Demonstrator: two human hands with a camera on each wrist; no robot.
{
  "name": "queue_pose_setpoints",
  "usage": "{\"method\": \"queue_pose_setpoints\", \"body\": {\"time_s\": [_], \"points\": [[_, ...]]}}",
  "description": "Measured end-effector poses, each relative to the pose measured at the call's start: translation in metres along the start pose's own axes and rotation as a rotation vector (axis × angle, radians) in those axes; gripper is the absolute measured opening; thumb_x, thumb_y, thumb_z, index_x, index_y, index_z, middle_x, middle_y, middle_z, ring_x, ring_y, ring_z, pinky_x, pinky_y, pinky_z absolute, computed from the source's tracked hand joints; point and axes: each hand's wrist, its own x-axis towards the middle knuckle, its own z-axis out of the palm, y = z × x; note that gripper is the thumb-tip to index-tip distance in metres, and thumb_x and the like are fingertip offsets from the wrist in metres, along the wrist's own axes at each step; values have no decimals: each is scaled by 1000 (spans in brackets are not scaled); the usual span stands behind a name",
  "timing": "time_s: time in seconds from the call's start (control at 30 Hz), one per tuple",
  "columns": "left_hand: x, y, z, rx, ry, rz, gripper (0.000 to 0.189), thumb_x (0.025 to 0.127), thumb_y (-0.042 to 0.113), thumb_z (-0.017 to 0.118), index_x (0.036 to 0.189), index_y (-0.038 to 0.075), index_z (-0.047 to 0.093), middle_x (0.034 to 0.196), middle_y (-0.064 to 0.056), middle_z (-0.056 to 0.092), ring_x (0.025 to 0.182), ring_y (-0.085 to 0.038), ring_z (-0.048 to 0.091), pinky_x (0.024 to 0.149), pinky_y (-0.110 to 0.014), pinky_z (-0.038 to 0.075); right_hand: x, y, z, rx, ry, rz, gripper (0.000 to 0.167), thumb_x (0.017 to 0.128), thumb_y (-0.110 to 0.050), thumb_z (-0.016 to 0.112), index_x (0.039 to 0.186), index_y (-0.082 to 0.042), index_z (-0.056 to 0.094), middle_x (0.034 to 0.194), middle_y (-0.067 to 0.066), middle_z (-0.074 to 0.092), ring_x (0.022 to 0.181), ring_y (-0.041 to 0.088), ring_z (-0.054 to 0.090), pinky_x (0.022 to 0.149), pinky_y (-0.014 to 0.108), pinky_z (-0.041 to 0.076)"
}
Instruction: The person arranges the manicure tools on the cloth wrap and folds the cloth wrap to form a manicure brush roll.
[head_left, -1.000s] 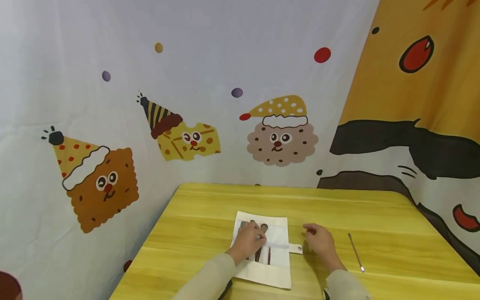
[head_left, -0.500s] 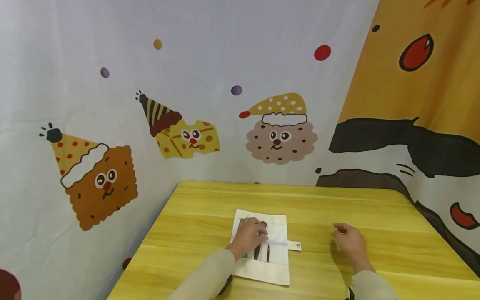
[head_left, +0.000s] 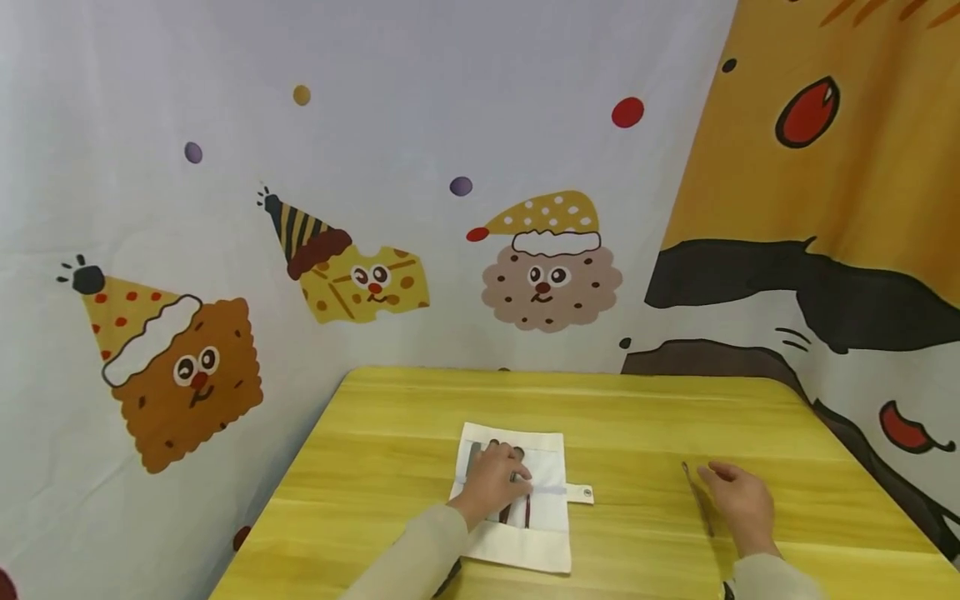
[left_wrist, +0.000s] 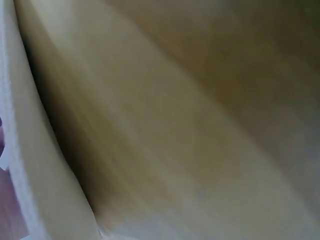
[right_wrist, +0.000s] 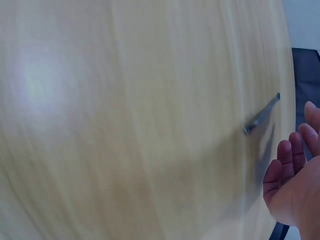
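A white fabric brush pouch (head_left: 517,550) lies unfolded on the table, with a snap tab (head_left: 581,493) on its right side. Dark-headed brushes are tucked in it, and a thin reddish handle (head_left: 528,512) shows. My left hand (head_left: 491,483) rests over the pouch with fingers bent loosely, covering part of the brushes. To the right lies a thin metal stick (head_left: 698,498) with a small shaped end, also in the right wrist view. Beside it hovers my right hand (head_left: 742,504), apart from the stick, its fingers (right_wrist: 285,157) loosely bent around nothing.
Both things lie on a yellow wood-grain table (head_left: 420,400). A cloth backdrop (head_left: 420,125) with cartoon prints hangs behind its far edge. Blurred pale cloth edge (left_wrist: 30,150) and tabletop fill the left wrist view.
My right hand has moved right, from near the snap tab, across the metal stick to its right side. The left hand stays on the pouch. The head view has shifted slightly.
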Motion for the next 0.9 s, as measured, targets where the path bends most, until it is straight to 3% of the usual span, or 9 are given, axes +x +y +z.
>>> {"method": "queue_pose_setpoints", "body": {"time_s": [0.3, 0.43, 0.63, 0.9], "points": [[-1, -1, 1, 36, -5, 19, 9, 89, 31, 74, 87, 24, 79, 101, 9, 56, 94, -10, 49, 85, -40, 35, -2, 8, 17, -35, 24, 34, 60, 97, -44, 60, 128, 7, 59, 129, 29, 57, 109, 49, 55, 83, 55, 47], [0, -1, 2, 59, -15, 16, 9, 90, 31, 74, 86, 25, 79, 100, 10, 55, 94, -9, 49, 85, -39, 34, -2, 8, 24, -82, 65, 13, 55, 95, -42, 62, 124, 5, 63, 125, 26, 61, 109, 49, 55, 85, 55, 45], [-1, -2, 3, 84, -35, 8, 10, 90, 33, 73, 90, 25, 79, 100, 11, 53, 91, -8, 47, 85, -38, 33, -3, 10, 32, -144, 125, -50, 44, 94, -35, 64, 117, 2, 68, 115, 23, 67, 103, 49, 59, 77, 52, 45], [-3, -1, 1, 98, -21, 26, 8, 89, 32, 74, 87, 25, 79, 98, 12, 51, 86, -7, 42, 81, -35, 32, -3, 9, 35, -145, 157, -43, 32, 94, -26, 63, 108, 1, 72, 108, 23, 69, 96, 46, 62, 73, 50, 47]]}}
